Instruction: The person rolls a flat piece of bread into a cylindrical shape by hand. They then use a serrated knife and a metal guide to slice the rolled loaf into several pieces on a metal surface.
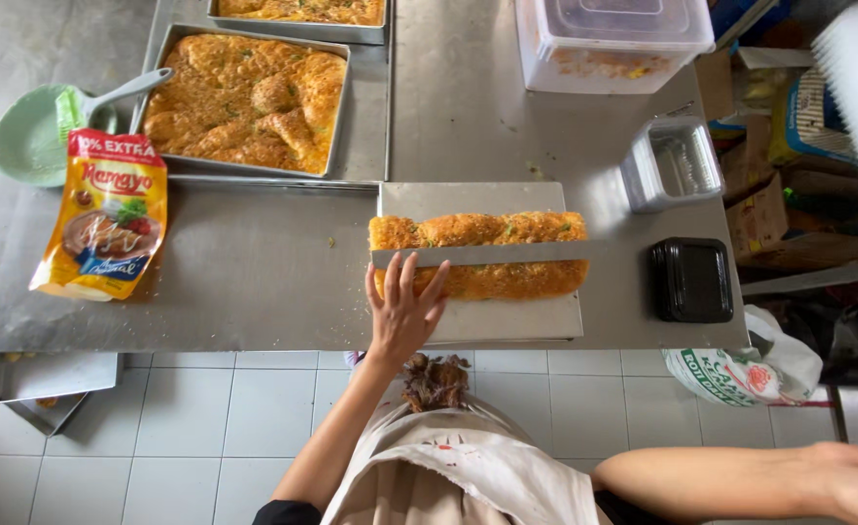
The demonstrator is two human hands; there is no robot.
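A long golden loaf strip (507,282) with crumb topping lies on a flat metal board (516,321) at the near edge of the steel table (254,282). A long flat metal blade (507,254) rests lengthwise across the loaf. My left hand (404,309) lies flat with its fingers spread on the left end of the blade and the loaf. My right hand (857,478) is off the table at the lower right edge of the view, blurred, with nothing visible in it.
A tray of baked golden bread (244,97) sits at the back left, with another tray (302,10) behind it. A green bowl (25,141) and a sauce pouch (103,214) lie at left. Clear plastic boxes (672,165), black trays (691,280) and a lidded tub (609,39) stand at right.
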